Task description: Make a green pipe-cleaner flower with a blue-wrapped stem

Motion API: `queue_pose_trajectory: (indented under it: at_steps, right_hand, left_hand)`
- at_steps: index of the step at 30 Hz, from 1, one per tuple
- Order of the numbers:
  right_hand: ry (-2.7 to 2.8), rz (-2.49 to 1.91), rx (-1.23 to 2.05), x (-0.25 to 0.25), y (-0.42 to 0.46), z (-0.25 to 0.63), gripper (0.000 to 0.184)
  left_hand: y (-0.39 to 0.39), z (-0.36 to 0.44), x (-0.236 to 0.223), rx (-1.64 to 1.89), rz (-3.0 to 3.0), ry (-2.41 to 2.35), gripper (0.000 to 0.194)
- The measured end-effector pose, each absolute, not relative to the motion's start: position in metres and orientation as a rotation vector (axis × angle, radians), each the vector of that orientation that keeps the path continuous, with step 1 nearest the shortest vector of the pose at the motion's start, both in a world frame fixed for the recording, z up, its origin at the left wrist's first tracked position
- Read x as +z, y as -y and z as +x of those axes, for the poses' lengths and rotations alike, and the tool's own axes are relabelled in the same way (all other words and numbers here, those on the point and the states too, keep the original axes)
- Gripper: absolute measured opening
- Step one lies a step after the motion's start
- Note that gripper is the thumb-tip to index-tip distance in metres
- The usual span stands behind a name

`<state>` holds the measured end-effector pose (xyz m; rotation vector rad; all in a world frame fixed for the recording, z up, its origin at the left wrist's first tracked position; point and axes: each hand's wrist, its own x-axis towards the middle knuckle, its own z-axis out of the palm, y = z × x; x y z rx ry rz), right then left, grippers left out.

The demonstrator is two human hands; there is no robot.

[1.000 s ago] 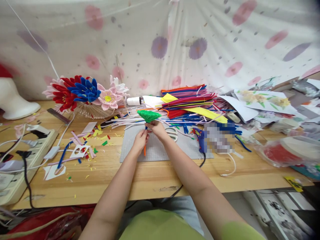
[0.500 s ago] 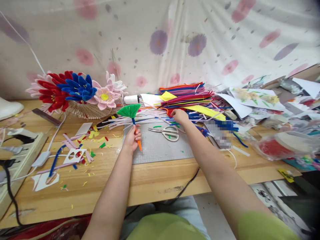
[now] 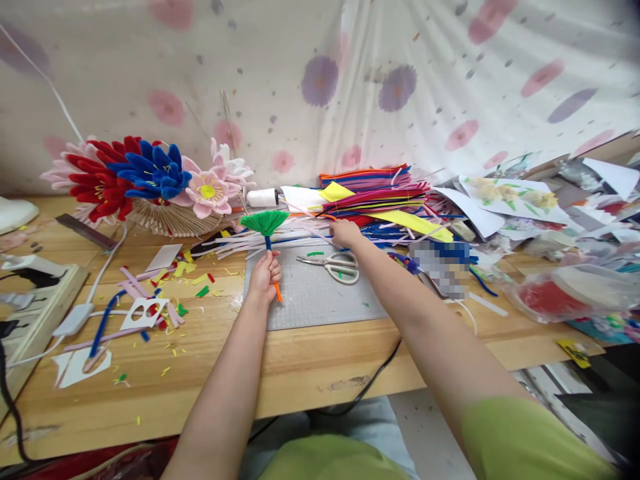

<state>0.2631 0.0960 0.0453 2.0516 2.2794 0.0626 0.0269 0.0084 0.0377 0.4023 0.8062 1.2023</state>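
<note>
My left hand (image 3: pixel 265 272) is closed around a blue and orange stem that carries a green fan-shaped pipe-cleaner piece (image 3: pixel 265 222), held upright over the grey cutting mat (image 3: pixel 320 297). My right hand (image 3: pixel 344 233) reaches out to the heap of coloured pipe cleaners (image 3: pixel 375 197) at the back of the mat, with its fingers curled into the loose strands. What they grip is hidden. A pair of scissors (image 3: pixel 336 265) lies on the mat just below my right hand.
Red, blue and pink pipe-cleaner flowers (image 3: pixel 135 177) stand in a basket at back left. Paper scraps (image 3: pixel 150 310) litter the wooden table (image 3: pixel 300 373). A power strip (image 3: pixel 35 303) sits at left. Printed sheets (image 3: pixel 515 200) and a bag (image 3: pixel 565 300) crowd the right. A white spool (image 3: pixel 263 197) lies behind.
My right hand let go of the green piece, reached to the pipe-cleaner heap, then slid a little to the left along it. My left hand keeps hold of the stem.
</note>
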Motion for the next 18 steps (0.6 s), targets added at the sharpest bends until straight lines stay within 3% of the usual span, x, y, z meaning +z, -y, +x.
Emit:
queue_pose_trajectory:
  at_steps: [7, 14, 18]
  right_hand:
    - [-2.321, 2.085, 0.132, 0.056, -0.097, 0.268, 0.031]
    - [-2.435, 2.447, 0.213, 0.07, -0.093, 0.267, 0.034]
    - [-2.615, 2.286, 0.291, 0.081, -0.088, 0.25, 0.037]
  left_hand:
    - [-0.009, 0.027, 0.037, 1.211, 0.398, -0.76, 0.017]
    - [-0.008, 0.028, 0.037, 1.256, 0.389, -0.778, 0.016]
    - [-0.007, 0.029, 0.038, 1.267, 0.394, -0.792, 0.015]
